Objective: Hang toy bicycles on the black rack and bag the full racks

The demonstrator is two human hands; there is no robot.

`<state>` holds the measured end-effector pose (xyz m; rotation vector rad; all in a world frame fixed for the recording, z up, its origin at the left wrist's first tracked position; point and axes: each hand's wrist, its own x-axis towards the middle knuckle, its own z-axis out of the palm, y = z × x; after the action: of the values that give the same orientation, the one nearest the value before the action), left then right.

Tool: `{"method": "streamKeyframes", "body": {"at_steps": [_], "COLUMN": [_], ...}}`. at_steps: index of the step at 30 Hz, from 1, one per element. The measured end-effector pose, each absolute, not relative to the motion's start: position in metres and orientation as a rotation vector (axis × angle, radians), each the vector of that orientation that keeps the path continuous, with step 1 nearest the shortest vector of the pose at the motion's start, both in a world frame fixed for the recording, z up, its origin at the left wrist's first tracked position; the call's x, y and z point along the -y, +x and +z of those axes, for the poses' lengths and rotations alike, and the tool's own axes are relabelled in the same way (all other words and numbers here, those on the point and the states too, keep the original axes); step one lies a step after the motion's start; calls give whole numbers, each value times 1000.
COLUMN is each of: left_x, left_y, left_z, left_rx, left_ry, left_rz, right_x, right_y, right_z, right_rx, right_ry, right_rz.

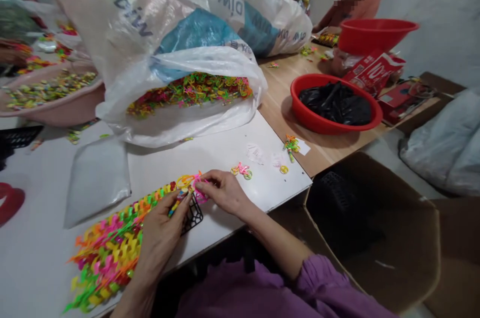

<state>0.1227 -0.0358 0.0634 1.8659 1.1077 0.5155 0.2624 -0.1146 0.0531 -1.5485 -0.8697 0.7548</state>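
My left hand [161,228] is closed around a small colourful printed tube [175,206], above the right end of a black grid tray [194,215]. Beside it, my right hand [227,193] pinches a bright pink plastic toy bicycle [201,191]; my fingers partly cover it. A yellow wheel-shaped piece [184,180] shows between the hands. To the left, dense rows of colourful plastic toys [108,253] hide most of the tray. A loose pink and green toy bicycle [243,170] lies on the white table [225,223] to the right of my hands.
An open white sack [232,65] spills toward me, with many small plastic toys inside. Left are a pink basin [56,108] of small tubes and a clear plastic bag [97,178]. A red basin [337,128] holds black plastic. A person [369,5] sits across. Cardboard box [408,258] below right.
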Motion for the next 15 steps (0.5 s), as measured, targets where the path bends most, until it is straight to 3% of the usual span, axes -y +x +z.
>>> {"method": "streamKeyframes", "body": {"at_steps": [3, 9, 15], "left_x": [39, 63, 59], "left_y": [127, 140, 133], "left_z": [60, 32, 24], "left_rx": [-1185, -862, -845], "left_ry": [1941, 2152, 2174], "left_rz": [658, 720, 593], "right_x": [127, 129, 100], "right_y": [265, 250, 273], "right_z": [56, 29, 17], "right_rx": [803, 675, 794], "right_ry": [-1660, -1458, -1516], "right_rz": [551, 1019, 1006]}}
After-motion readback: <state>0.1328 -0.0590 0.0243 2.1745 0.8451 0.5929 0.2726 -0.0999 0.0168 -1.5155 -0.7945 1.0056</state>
